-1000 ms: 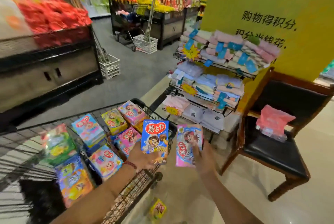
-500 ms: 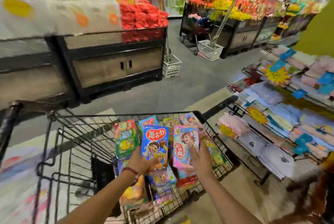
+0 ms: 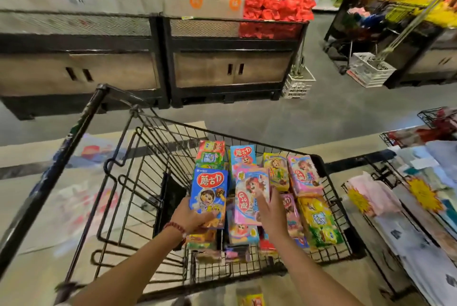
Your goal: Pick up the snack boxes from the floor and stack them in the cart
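Observation:
My left hand [image 3: 195, 218] grips a blue snack box [image 3: 209, 193] by its lower end, above the boxes in the black wire cart [image 3: 138, 182]. My right hand [image 3: 270, 216] holds a pink snack box [image 3: 249, 192] next to it, fingers along its right side. Both boxes hover over the right half of the cart, where several colourful snack boxes [image 3: 304, 177] lie stacked in rows. One yellow snack box [image 3: 251, 299] lies on the floor by the cart's near edge, at the bottom of the view.
The cart's handle [image 3: 57, 164] runs along the left. A wire rack of folded cloths [image 3: 420, 194] stands close on the right. Black display bins [image 3: 230, 58] with red and white packs stand beyond the grey aisle, with white crates [image 3: 298, 82] beside them.
The view has swung left onto the cart. Both hands have carried the blue and pink boxes from beside the cart to over the stacked boxes inside it.

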Available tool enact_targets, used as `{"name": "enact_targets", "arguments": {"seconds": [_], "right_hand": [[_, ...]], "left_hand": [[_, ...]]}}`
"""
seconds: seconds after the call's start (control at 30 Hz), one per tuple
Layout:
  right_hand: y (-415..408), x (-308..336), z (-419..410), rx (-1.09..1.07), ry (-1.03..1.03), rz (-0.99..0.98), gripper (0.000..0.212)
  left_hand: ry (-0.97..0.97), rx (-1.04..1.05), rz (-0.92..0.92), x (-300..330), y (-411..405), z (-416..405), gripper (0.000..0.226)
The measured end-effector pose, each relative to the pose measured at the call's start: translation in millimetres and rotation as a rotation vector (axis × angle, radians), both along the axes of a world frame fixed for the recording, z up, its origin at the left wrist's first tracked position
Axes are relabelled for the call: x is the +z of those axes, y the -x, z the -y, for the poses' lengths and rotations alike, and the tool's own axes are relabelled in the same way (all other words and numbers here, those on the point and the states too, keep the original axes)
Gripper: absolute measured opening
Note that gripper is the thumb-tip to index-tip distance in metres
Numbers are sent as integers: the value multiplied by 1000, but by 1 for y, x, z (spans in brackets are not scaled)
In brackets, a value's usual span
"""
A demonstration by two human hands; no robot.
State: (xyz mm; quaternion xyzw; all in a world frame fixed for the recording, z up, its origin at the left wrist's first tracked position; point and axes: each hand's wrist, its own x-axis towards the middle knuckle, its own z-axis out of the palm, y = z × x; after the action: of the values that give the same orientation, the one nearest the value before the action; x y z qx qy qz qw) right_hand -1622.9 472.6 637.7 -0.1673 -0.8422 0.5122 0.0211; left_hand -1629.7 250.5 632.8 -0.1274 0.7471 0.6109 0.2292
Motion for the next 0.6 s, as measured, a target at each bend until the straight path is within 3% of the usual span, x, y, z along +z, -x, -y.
{"name": "enact_targets", "arguments": {"seconds": [0.07,0.17,0.3,0.4,0.53,0.6], "right_hand": [[-3,-7,1,30,8,40,39],[-13,-17,3,55,6,87,38],[-20,-41,4,64,-40,120,69],[-17,-43,8,87,-56,173,49],[-9,-63,11,101,-54,211,57],[-5,-70,14,99,-57,235,53]], "left_hand": [[18,55,74,-8,-9,2,57],[74,112,149,-23,-21,4,63],[120,127,214,-49,-28,6,68],[161,159,253,-53,-30,1,59],[183,148,276,-63,-20,2,54],[164,130,280,-70,-11,5,65]]}}
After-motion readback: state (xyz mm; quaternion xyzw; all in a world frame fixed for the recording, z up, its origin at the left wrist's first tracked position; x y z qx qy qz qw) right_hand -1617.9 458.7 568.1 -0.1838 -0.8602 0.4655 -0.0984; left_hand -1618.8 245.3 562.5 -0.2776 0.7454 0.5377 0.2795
